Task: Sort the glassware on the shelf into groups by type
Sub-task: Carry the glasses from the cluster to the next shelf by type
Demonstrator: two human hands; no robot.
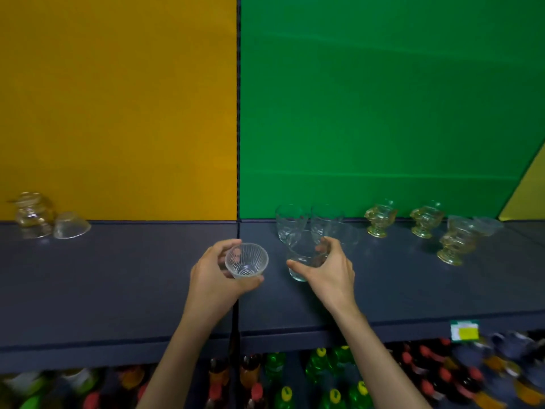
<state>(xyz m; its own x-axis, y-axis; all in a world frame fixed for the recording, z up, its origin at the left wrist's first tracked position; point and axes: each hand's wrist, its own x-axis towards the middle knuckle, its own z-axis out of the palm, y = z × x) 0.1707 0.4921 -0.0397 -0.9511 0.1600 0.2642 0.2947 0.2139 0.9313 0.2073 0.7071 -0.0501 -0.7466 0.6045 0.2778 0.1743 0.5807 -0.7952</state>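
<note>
While sorting glassware on a dark grey shelf (118, 276), a person is handling two pieces at once, seen from the head camera. The left hand (212, 278) is wrapping its fingers around a small ribbed glass bowl (247, 261), holding it tilted, mouth towards the camera, just above the middle of the shelf. The right hand (330, 270) is closing around a clear tumbler (305, 258), thumb in front and fingers behind, beside two more clear tumblers (306, 222) standing by the back edge; the hand is probably keeping like with like there. Three amber footed cups (380, 219) are standing in a loose group towards the right end, with another clear bowl (486, 225) just beside the nearest of them. Near the back left corner, an upturned clear bowl (72, 227) is resting next to an amber jar-like piece (34, 216), too blurred to identify. The bowl in hand is likely heading for one of those bowls. Coloured bottles (283, 376) are crowding the level below.
</note>
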